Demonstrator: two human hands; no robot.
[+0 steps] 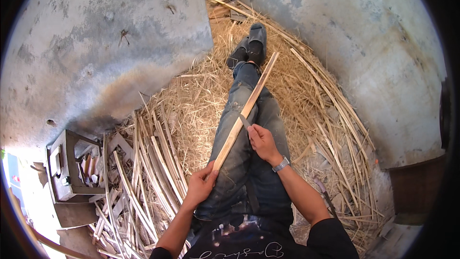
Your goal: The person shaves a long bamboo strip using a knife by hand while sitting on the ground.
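Wht-script tee (256,240), blade (245,121) in R hand (262,143)

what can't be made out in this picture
All in the head view:
Long pale wooden strip: its near end, hidden by the left hand.
Flat grey metal blade: its gripped end, hidden by the right hand.
Silver metal wristwatch: its dial, too small to read.
Black short-sleeved shirt: the rest, cut off by the lower edge.
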